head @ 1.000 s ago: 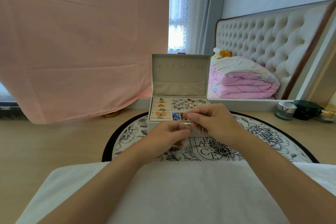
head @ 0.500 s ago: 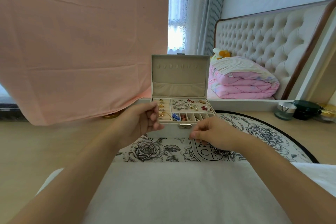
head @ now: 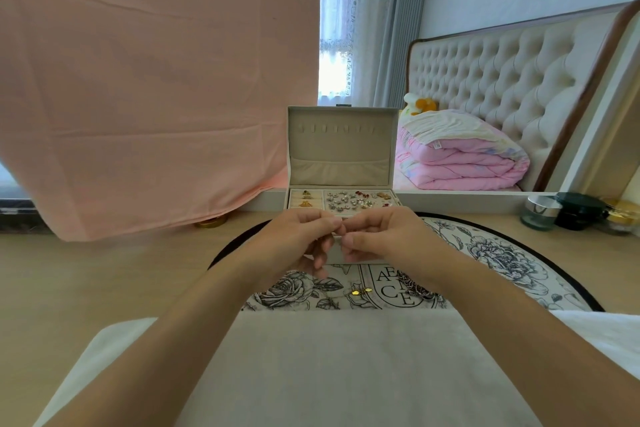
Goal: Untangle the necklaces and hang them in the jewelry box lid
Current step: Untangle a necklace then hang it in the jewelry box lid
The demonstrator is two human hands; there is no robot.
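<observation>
- Head view: the left hand (head: 301, 241) and right hand (head: 382, 236) meet in front of the jewelry box (head: 341, 196), well above the round mat (head: 502, 253).
- Each hand presses thumb to forefinger with the other fingers curled under. The two pinches touch tip to tip.
- They grip a fine necklace (head: 355, 292). Its chain is too thin to trace, and only its small gold pendant shows, low down between the wrists over the mat. Whether the pendant hangs or lies there cannot be told.
- A second, dark necklace heap (head: 417, 286) lies bunched on the mat, partly under the right wrist, with no clear long axis.
- The box's long axis runs left to right. Its lid (head: 341, 149) stands upright at the back, inner face toward the camera.
- A row of hooks (head: 337, 129) runs left to right near the lid's top, above a fabric pocket (head: 341, 172).
- The open tray holds rings (head: 304, 199) on the left and earrings (head: 356, 199) on the right.
- Writing: the mat carries the large serif letters "AE" above "CE", partly covered by the right arm, among drawn roses.
- A pink cloth (head: 138, 97) hangs at the left, a folded pink quilt (head: 457, 163) lies on the bed, and jars (head: 575, 215) stand at the right.
</observation>
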